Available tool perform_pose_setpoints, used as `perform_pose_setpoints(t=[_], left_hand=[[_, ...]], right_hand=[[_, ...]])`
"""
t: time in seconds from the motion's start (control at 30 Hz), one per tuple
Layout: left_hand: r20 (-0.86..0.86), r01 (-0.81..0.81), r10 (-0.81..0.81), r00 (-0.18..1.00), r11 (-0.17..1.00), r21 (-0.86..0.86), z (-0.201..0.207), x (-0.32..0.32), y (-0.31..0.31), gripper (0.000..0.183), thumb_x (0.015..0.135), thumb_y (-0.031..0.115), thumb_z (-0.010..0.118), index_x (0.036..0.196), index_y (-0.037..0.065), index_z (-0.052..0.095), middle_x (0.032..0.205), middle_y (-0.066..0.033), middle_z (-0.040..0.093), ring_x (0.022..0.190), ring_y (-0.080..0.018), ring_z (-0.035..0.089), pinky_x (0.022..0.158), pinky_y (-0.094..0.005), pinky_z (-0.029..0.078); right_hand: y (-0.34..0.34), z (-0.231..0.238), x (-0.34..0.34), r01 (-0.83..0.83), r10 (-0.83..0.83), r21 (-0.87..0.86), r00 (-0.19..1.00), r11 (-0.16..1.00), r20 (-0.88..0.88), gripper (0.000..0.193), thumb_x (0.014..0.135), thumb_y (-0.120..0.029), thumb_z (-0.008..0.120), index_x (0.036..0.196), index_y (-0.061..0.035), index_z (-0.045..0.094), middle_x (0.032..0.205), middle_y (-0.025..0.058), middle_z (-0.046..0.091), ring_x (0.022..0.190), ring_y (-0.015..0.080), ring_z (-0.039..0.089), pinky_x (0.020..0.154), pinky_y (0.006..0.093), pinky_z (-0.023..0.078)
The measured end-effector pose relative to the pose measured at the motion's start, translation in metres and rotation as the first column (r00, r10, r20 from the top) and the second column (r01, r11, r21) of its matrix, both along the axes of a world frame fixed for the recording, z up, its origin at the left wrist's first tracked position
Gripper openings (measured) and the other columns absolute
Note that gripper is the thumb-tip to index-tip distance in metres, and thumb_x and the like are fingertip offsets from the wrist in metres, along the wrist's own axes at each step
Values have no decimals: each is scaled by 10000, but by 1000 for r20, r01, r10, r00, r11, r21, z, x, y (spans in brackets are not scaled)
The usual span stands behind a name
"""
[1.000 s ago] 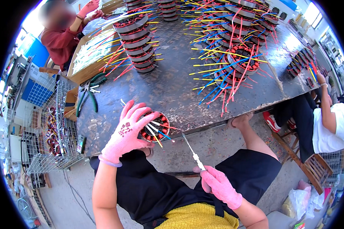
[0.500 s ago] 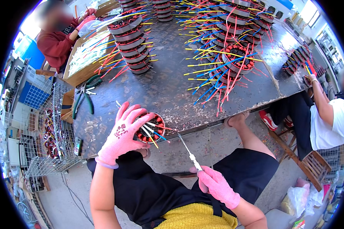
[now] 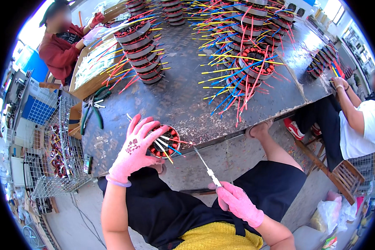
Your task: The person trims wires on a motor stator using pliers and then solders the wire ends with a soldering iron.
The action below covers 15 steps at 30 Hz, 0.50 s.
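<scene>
A small motor stator (image 3: 174,134), with red windings and white, blue, yellow and red leads, lies at the table's near edge. My left hand (image 3: 134,146), in a pink glove, grips it with fingers spread over its top and the thumb at its near side. My right hand (image 3: 240,204), also gloved in pink, is closed around the handle of a soldering iron (image 3: 210,172) with a white collar and a long thin shaft. The iron's tip meets or nearly meets the end of a red lead beside the stator; actual contact is too small to tell.
Green-handled pliers (image 3: 86,120) lie left on the dark metal table (image 3: 183,87). Stacked stators (image 3: 142,53) with loose wires stand farther back, with a taller cluster (image 3: 254,62) at right. A cardboard box (image 3: 80,88) and wire basket (image 3: 56,180) flank the left edge. Two co-workers sit nearby.
My hands, the stator and the soldering iron keep nearly the same positions, with a slight shift of the whole view. The left co-worker's head and hands have moved; the right co-worker's hands have shifted.
</scene>
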State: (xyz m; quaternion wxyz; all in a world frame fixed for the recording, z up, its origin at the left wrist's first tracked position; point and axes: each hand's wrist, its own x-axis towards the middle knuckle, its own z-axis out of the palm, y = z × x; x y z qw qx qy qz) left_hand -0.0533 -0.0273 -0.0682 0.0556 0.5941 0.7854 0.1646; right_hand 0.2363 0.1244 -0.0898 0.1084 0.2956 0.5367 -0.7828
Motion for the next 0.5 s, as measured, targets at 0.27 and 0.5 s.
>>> perform_pose_setpoints(t=[0.27, 0.5], left_hand=[[8, 4, -4, 1000, 1000, -5, 1, 1, 2, 901, 479, 251, 838, 1319, 130, 534, 1293, -91, 514, 1319, -313, 398, 1176, -518, 172], [0, 0, 0, 1000, 1000, -16, 2, 2, 2, 913, 478, 268, 843, 1325, 131, 531, 1293, -89, 513, 1321, -306, 396, 1177, -517, 169]], right_hand=[[1, -1, 2, -5, 5, 20, 999, 1000, -32, 346, 1021, -251, 445, 1251, -16, 551, 652, -12, 479, 569, 69, 438, 542, 238, 370], [2, 1, 2, -29, 31, 52, 998, 998, -51, 351, 1023, -256, 441, 1255, -15, 551, 645, -18, 473, 565, 69, 436, 539, 238, 369]])
